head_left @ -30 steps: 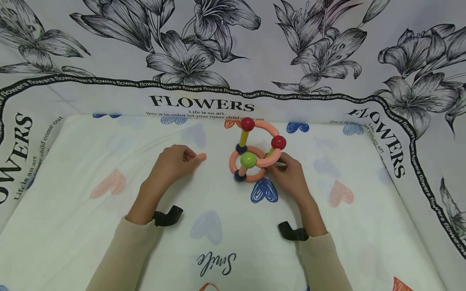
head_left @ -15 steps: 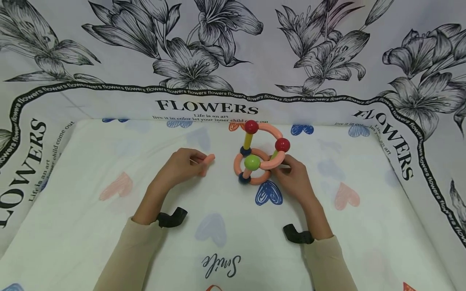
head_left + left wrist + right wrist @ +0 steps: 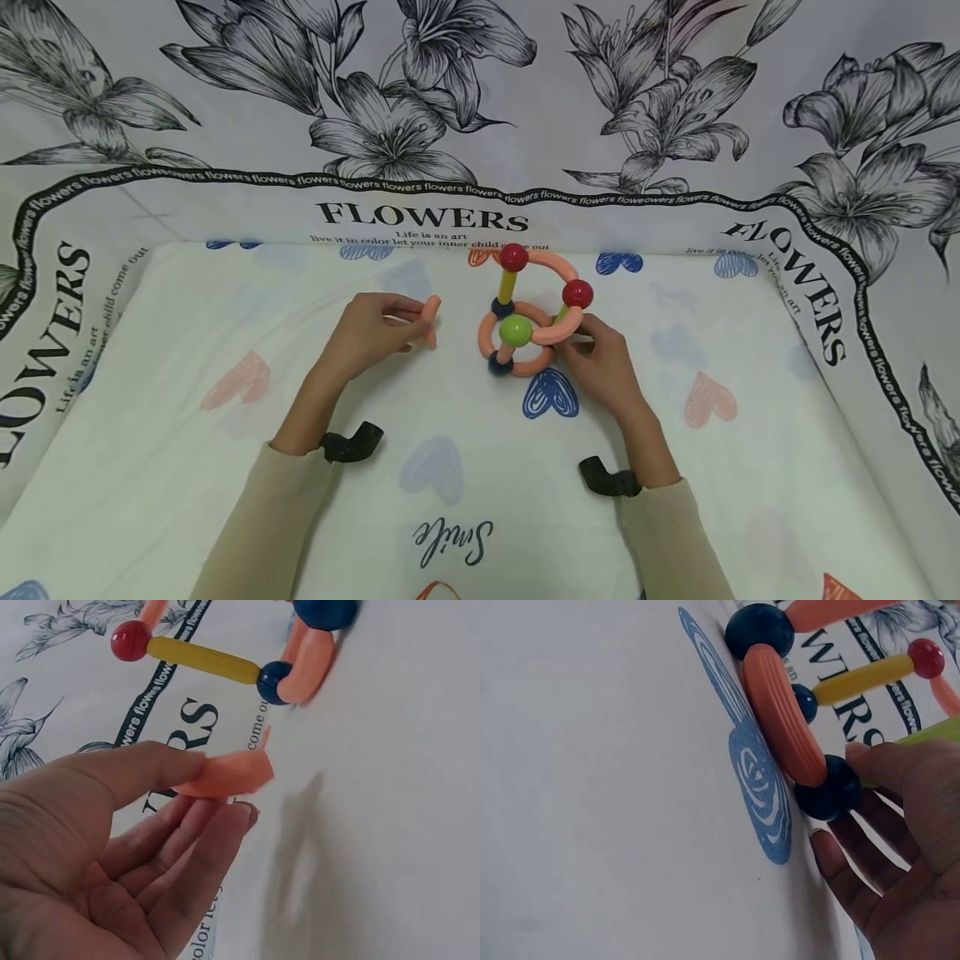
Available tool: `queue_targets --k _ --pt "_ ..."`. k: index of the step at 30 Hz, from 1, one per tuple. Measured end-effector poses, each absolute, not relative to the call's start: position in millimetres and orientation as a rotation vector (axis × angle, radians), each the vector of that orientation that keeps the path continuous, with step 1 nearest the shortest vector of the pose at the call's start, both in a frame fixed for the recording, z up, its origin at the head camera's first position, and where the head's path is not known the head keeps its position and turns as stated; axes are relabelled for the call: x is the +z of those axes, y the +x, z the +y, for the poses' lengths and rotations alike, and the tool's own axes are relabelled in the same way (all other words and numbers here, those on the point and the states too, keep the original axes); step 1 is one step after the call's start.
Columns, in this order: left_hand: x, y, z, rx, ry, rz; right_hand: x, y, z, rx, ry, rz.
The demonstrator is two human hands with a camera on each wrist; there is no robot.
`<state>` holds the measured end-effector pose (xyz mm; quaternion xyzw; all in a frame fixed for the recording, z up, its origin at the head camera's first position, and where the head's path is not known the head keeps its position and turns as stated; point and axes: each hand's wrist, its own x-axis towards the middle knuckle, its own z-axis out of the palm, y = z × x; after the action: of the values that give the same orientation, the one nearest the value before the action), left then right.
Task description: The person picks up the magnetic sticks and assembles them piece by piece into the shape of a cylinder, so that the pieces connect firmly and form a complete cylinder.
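My left hand pinches a curved coral rod between thumb and fingertips, to the left of a ball-and-rod structure and apart from it. That structure has a low ring of curved coral rods joined by dark blue balls. A yellow rod rises from the ring to a red ball. Coral arcs link this to a second red ball and a green ball. At the ring's right side, my right hand grips a dark blue ball with thumb and fingers.
A white cloth printed with hearts and the word Smile covers the surface. Behind it, a flower-patterned cloth rises along the back. A black strap piece juts from my left wrist, another from the right.
My left hand has turned the coral rod from pointing rightward to nearly upright and brought it slightly nearer the structure. The right hand keeps its hold on the structure, which stays in place.
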<state>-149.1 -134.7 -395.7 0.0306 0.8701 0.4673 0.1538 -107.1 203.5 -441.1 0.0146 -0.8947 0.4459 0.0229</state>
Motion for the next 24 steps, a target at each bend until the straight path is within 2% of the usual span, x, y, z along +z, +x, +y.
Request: queue_targets --k 24 --pt "-354.6 -165.9 -99.7 1.673 0.154 2.060 -441.4 -110.6 204.4 1.406 0.041 -2.763"
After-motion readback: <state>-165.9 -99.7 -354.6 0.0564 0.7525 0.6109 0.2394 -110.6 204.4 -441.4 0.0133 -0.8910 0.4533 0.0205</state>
